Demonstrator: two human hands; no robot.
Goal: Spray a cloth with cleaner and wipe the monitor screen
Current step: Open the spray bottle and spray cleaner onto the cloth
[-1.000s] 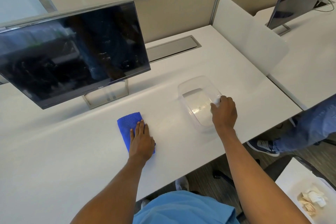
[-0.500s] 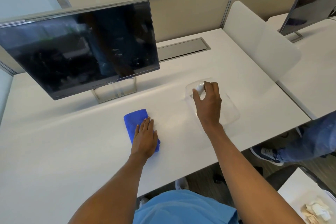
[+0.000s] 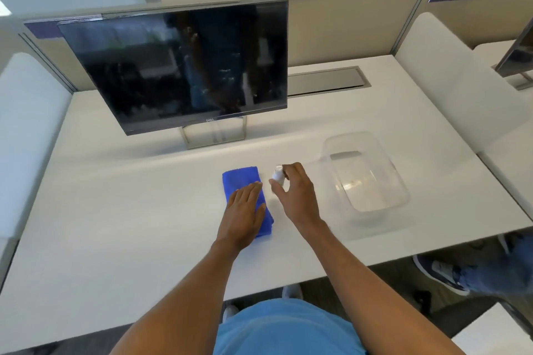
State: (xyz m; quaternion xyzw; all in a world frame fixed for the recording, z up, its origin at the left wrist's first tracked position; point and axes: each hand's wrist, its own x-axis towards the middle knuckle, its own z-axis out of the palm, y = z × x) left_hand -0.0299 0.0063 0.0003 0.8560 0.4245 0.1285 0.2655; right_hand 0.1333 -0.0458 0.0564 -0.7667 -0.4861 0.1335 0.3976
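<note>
- Folded blue microfibre cloth is laid flat on the white desk, in front of the black flat-screen monitor and apart from its stand. Its long axis runs away from the person toward the screen, slightly tilted.
- The near half of the cloth is covered by the left hand, spread palm-down with straight fingers. The cloth is pressed to the desk, and nothing is gripped.
- A small white spray bottle is gripped in the right hand, with fingers and thumb curled round it. It is held just beside the right edge of the cloth's uncovered far end.
- The deciding relation is judged to be this: bare cloth lies directly left of the bottle, beyond the left fingertips, so spray would have to be aimed leftward and down. Which way the nozzle faces cannot be told.
- A clear plastic tub is set to the right of the right hand, apart from it.
- Spraying is judged to be the step in hand, and wiping of the screen is not yet begun.
</note>
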